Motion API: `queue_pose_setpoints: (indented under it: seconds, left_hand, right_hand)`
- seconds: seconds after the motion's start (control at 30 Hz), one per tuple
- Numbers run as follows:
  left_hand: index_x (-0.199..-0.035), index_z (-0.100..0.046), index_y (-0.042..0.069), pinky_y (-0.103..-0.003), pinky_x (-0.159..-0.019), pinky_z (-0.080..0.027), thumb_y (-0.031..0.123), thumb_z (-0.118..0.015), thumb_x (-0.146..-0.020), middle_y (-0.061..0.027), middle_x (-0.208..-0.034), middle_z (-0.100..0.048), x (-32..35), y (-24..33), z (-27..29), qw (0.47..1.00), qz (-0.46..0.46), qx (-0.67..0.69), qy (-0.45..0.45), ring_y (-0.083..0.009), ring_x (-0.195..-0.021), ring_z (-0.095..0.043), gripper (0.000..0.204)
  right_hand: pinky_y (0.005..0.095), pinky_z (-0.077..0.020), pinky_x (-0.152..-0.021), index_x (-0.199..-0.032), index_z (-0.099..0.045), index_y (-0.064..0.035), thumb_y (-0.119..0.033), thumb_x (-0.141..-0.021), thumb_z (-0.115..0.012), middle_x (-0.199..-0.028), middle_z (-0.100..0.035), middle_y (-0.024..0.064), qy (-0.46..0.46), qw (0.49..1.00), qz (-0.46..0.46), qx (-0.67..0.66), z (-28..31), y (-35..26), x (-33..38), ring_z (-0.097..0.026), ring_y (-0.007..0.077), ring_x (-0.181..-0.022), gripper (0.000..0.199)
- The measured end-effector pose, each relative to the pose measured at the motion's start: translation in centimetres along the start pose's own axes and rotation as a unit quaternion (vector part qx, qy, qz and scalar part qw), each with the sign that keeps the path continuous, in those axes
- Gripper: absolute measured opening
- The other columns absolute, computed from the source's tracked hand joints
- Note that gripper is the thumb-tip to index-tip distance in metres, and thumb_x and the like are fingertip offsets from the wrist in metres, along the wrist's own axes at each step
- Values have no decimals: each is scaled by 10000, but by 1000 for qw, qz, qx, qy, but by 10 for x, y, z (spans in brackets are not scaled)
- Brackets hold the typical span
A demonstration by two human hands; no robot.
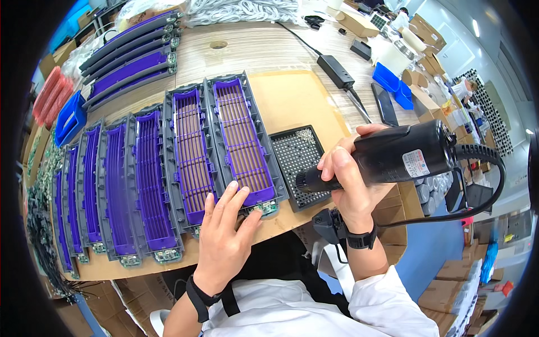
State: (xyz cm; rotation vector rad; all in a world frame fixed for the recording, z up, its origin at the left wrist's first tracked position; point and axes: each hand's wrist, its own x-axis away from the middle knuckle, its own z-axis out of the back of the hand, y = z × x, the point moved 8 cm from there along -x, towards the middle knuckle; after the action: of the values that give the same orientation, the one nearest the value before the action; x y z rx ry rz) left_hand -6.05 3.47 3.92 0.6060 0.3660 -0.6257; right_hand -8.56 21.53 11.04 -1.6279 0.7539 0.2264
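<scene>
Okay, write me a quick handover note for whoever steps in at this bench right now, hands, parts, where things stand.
Left hand: flat on the near end of the rightmost purple grille panel, fingers by its small green circuit board.
Right hand: gripping the black electric screwdriver, tip over the black screw tray.
Parts: a row of purple panels on cardboard, a board at each near end; more stacked at the far left.
Whether any board is screwed down cannot be told.
</scene>
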Motion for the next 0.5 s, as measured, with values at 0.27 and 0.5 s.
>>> queue_pose_setpoints:
  seconds: [0.27, 0.5]
  left_hand:
    - [-881, -676, 87, -523, -1010, -319, 51, -708, -699, -138, -1198, -544, -1, 2, 0, 1000, -6, -4, -2, -313, -1191, -491, 188]
    - [-897, -670, 98, -528, -1029, -290, 37, -689, -711, -136, -1201, -541, 0, 4, 1, 1000, -17, -16, 2, -305, -1197, -489, 197]
  right_hand:
    - [222, -470, -508, -1078, -467, 56, 115, -736, -649, -697, -576, 57, -37, 999, -13, 9, -7, 5, -2, -564, 97, -575, 391]
    - [223, -466, -510, -1105, -446, 36, 114, -752, -634, -698, -575, 56, -31, 1000, -3, -2, -8, -4, -2, -557, 98, -563, 407]
